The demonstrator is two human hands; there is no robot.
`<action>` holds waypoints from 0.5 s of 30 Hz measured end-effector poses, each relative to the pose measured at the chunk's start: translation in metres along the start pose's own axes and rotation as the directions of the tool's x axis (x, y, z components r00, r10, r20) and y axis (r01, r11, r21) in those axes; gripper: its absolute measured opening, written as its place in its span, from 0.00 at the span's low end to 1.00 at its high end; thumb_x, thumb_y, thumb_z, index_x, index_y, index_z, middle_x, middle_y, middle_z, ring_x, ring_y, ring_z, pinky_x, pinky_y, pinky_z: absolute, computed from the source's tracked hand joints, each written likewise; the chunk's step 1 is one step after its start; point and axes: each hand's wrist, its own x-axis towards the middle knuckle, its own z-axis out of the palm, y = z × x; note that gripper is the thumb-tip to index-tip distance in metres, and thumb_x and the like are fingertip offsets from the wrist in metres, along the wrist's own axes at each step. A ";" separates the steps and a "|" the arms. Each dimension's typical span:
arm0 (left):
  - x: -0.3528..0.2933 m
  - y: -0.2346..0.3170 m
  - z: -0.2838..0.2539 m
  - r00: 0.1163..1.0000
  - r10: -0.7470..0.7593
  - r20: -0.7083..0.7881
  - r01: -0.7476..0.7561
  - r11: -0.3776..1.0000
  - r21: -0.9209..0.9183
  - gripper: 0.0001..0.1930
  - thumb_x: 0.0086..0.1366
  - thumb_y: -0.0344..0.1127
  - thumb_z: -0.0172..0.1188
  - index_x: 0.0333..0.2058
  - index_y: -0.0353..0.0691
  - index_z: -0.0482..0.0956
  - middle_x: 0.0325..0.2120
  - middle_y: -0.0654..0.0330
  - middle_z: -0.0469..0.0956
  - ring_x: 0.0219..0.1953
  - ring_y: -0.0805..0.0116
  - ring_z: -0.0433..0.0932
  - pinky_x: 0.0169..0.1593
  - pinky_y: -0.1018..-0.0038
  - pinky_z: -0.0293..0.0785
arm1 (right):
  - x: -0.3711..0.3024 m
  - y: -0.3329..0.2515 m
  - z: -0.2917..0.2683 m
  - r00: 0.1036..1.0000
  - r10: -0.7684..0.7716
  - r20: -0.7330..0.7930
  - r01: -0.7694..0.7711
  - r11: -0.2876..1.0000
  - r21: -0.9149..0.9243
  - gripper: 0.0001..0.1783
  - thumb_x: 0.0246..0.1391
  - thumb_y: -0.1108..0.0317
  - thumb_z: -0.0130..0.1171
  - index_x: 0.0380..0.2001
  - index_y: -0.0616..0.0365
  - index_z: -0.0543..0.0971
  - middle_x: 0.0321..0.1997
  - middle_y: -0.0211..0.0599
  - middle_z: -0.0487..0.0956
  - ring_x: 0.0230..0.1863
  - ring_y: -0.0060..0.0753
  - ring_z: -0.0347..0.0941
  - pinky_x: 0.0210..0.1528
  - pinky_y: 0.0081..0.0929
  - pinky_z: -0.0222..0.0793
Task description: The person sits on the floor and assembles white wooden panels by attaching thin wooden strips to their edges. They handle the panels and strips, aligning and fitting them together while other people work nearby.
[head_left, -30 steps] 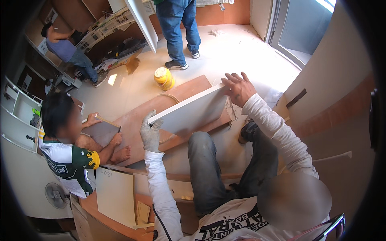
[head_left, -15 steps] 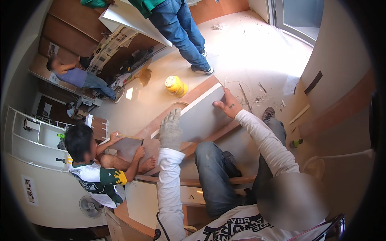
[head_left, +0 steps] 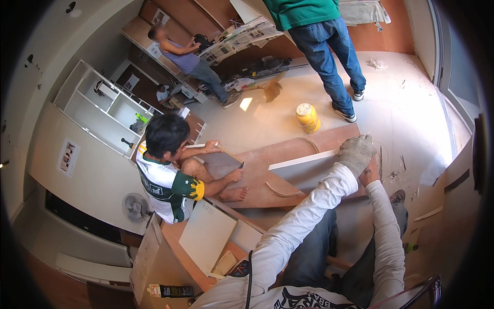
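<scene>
A grey board with a white edge stands on edge in front of me, over a large brown panel. My left hand, in a grey work glove, is closed over the board's far right end, on its white edge. Just below and to the right, my bare right hand grips the same end; its fingers are partly hidden by the glove and the board. A thin curved strip lies on the brown panel, near the board's left end.
A person sits at the left, holding another grey board. Someone in blue jeans stands beyond a yellow tub. Behind, another person leans at a bench. Pale boards and a fan are at lower left.
My left hand has moved from the board's left end along its white edge to the right end, beside my right hand. The whole view has turned toward the left.
</scene>
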 end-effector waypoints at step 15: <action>0.022 -0.039 0.047 0.918 0.339 -0.204 -0.254 0.900 0.353 0.10 0.56 0.41 0.55 0.36 0.51 0.80 0.39 0.60 0.78 0.41 0.64 0.77 0.41 0.67 0.74 | 0.011 -0.009 0.001 0.968 0.237 -0.086 -0.213 0.952 0.222 0.27 0.41 0.78 0.58 0.49 0.61 0.66 0.47 0.55 0.69 0.50 0.59 0.64 0.56 0.43 0.57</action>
